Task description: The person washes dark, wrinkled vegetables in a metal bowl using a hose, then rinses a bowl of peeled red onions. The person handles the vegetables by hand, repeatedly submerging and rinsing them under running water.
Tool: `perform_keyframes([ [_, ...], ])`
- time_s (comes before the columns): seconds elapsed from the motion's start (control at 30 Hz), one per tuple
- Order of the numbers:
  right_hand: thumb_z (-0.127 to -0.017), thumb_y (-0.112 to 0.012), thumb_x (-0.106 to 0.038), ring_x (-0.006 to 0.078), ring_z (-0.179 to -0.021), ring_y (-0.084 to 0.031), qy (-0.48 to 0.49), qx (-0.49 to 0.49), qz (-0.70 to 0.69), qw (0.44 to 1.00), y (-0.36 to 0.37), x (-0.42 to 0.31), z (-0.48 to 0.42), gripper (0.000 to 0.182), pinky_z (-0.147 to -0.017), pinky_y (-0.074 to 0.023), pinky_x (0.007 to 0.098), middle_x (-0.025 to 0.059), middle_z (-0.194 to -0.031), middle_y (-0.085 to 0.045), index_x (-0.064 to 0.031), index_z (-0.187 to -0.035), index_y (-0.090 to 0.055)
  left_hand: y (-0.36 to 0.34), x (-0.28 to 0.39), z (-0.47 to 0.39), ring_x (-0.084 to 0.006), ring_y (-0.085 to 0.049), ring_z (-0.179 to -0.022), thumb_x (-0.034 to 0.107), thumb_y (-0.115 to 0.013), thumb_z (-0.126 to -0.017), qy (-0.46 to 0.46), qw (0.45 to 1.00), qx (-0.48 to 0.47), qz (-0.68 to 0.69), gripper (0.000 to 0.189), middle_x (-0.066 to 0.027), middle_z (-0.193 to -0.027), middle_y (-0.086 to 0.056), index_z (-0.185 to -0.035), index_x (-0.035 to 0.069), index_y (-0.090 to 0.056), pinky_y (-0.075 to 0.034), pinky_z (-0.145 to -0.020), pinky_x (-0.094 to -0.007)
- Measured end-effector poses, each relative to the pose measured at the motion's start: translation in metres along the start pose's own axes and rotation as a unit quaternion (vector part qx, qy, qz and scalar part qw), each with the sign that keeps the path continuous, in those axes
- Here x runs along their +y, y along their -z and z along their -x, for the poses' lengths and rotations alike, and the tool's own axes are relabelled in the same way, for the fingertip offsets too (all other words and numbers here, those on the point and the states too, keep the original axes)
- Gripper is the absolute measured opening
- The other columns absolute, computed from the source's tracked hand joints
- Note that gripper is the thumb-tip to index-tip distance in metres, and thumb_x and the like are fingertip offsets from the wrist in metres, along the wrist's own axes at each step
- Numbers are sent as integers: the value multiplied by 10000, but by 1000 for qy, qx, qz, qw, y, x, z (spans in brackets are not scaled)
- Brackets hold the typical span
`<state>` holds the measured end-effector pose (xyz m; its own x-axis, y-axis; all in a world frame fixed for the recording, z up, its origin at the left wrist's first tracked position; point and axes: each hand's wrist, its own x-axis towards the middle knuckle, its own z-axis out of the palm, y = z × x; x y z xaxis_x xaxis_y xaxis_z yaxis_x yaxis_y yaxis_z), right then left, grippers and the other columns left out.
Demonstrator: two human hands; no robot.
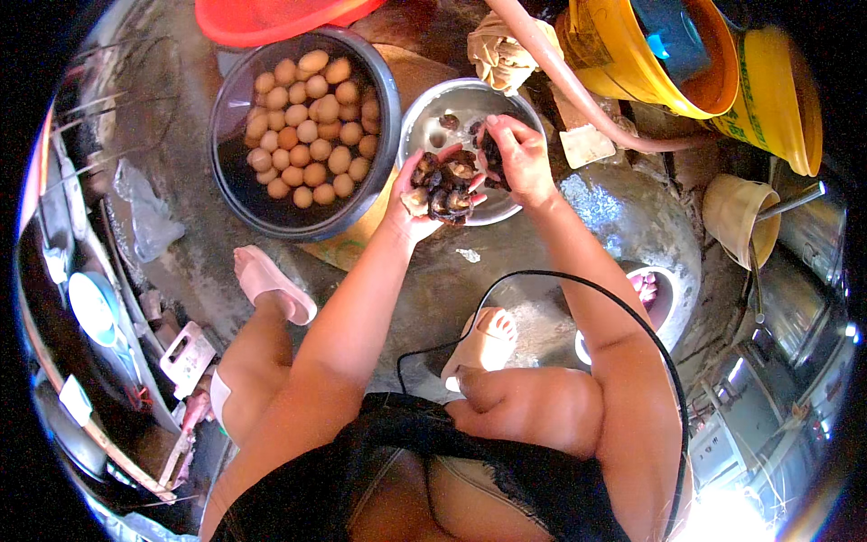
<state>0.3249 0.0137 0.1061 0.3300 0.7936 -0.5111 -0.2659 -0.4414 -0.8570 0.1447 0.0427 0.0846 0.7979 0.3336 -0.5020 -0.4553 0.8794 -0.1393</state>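
My left hand (pixel 423 196) is cupped palm up at the lower left rim of a metal basin (pixel 501 218), holding several dark brown mushrooms (pixel 450 196) with pale undersides. My right hand (pixel 518 159) is over the basin's right side, its thumb and fingers closed around more dark mushrooms (pixel 492 159). In the basin, liquid and a few loose dark pieces (pixel 449 122) show beyond the hands. To the left stands a large dark tub (pixel 237 210) with many brown eggs (pixel 297 137) in it.
A red basin (pixel 284 20) overlaps the tub's far edge. Yellow buckets (pixel 609 61) stand at the upper right, with a pink hose (pixel 576 88) before them. A crumpled cloth (pixel 504 51) lies behind the metal basin. A bowl (pixel 670 305) with purplish pieces is beneath my right forearm.
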Motion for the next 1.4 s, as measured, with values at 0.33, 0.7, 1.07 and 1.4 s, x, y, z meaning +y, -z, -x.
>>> perform_keyframes([
  [0.33, -900, -580, -315, 106, -540, -513, -62, 109, 75, 989, 13, 30, -18, 328, -499, -438, 293, 14, -638, -573, -6, -958, -675, -1, 4, 2, -425, -448, -1208, 476, -420, -916, -1, 1000, 14, -4, 550, -158, -1305, -505, -1305, 95, -490, -329, -1015, -618],
  [0.7, -922, -573, -239, 81, -716, -528, 42, 42, -36, 998, -19, -28, 25, 254, -680, -457, 263, 6, -725, -581, -12, -820, -625, -4, -7, -4, -413, -481, -1181, 494, -413, -909, 6, 1000, 27, -11, 575, -163, -1294, -520, -1311, 89, -483, -328, -1011, -630],
  [1.07, -713, -631, -94, 347, -1110, -532, 451, -30, 342, 824, -43, -9, 52, 385, -998, -374, 509, 112, -1164, -579, -91, -1098, -631, 13, -6, -18, -271, -569, -1094, 493, -468, -889, -37, 999, 27, -7, 485, -101, -1196, -586, -1194, 126, -556, -449, -958, -440],
  [1.4, -678, -641, -174, 348, -1198, -467, 455, -45, 406, 791, -41, 10, 54, 515, -1021, -364, 502, 148, -1274, -503, -93, -1182, -578, 9, -10, -18, -289, -552, -1123, 503, -444, -889, -28, 999, 25, -23, 530, -118, -1243, -558, -1241, 115, -527, -436, -976, -449],
])
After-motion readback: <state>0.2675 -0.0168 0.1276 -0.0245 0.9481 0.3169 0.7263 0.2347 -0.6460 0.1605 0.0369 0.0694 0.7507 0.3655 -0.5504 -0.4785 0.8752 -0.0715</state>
